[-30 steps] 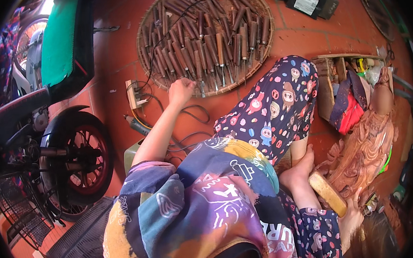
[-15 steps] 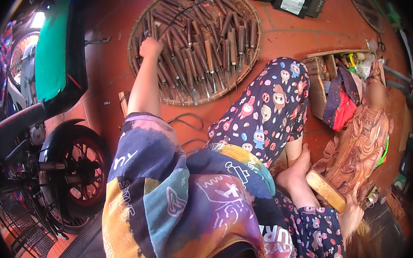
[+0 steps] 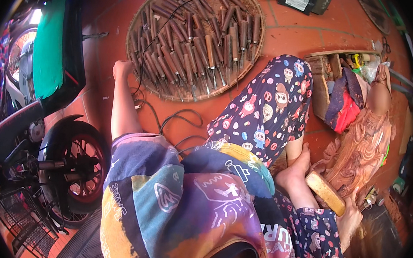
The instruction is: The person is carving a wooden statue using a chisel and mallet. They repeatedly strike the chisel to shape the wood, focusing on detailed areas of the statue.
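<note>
Head view: my left hand [image 3: 122, 68] is stretched out to the rim of the round woven tray [image 3: 136, 25] of chisels [image 3: 195, 47], fist curled at the tray's left edge; can't tell what, if anything, it grips. Black cable [image 3: 176, 117] loops on the red floor [image 3: 305, 29] just below the tray. My right hand [image 3: 350, 217] is low at right, closed on a wooden mallet [image 3: 325, 193] w/ its head touching the reddish wood carving [image 3: 363, 146]. Bare foot [image 3: 294, 170] beside the mallet. Motorbike wheel [image 3: 76, 163] at left, well apart from the tray
</note>
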A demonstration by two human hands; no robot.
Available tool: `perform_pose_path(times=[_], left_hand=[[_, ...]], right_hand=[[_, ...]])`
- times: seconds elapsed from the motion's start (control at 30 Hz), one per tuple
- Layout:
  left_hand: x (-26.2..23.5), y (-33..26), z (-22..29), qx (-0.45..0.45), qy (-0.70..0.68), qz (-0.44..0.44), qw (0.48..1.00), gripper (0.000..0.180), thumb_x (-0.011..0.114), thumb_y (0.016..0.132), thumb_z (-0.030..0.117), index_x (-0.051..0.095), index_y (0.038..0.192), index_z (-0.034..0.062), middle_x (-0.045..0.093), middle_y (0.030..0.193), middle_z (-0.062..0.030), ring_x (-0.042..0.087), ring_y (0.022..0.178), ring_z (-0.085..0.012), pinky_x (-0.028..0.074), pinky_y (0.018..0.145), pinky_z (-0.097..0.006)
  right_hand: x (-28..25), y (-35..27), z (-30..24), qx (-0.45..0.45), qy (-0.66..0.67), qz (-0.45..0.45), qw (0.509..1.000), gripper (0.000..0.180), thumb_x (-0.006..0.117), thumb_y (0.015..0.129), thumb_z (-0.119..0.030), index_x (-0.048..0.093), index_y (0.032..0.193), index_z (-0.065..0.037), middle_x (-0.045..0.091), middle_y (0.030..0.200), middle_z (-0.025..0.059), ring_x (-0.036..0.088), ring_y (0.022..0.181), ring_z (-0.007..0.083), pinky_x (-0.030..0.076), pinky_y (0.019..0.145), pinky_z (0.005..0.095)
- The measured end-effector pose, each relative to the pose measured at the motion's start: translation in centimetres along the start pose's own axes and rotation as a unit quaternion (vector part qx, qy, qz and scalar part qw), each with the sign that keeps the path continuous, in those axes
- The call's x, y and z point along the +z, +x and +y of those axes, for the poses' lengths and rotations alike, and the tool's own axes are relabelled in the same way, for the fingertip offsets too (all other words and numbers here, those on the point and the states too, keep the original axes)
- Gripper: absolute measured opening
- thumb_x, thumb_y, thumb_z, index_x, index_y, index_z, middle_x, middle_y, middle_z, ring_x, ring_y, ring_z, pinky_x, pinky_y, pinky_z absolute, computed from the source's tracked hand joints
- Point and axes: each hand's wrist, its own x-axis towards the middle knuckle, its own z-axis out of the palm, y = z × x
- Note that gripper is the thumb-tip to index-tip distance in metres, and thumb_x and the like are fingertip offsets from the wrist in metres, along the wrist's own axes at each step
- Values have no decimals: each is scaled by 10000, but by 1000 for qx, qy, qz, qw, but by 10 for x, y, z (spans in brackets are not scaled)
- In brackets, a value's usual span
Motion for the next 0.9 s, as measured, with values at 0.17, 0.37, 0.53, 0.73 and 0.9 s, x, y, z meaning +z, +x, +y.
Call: perform_pose_path(times=[0.17,0.37,0.53,0.73,0.9], left_hand=[[16,-45,-17,35,-116,-85,989,259,739,806,241,773,1001,76,772,864,-85,746,861,-193,567,822,-345],[37,-157,37,60,-1,-168,984,203,760,856,270,789,864,70,757,744,-38,723,644,-117,579,643,-279],[48,-179,40,35,-6,-132,991,194,771,816,276,803,848,87,753,721,-12,714,678,-100,577,673,-276],[11,-151,18,36,-108,-207,972,199,762,802,247,762,833,50,705,723,-17,598,609,-95,469,559,-247],[3,-174,21,35,-137,-284,948,243,784,828,297,721,743,78,669,678,25,541,569,-49,385,495,-235]], right_hand=[[1,-1,2,1,0,-3,1000,376,706,836,-353,669,1104,-91,643,1223,205,682,825,330,535,730,456],[-1,-4,1,-6,-4,-6,1000,368,720,832,-332,672,1098,-83,640,1234,218,687,810,337,541,719,459],[-2,-6,2,-4,-7,-13,1000,361,731,828,-315,674,1093,-77,638,1243,229,691,798,343,547,710,462],[-4,-5,1,-2,-3,-15,1000,354,745,823,-295,677,1088,-69,635,1253,242,696,783,350,553,698,466],[-4,-8,2,-9,-13,-18,1000,348,756,820,-278,680,1083,-63,633,1262,253,700,771,356,559,689,469]])
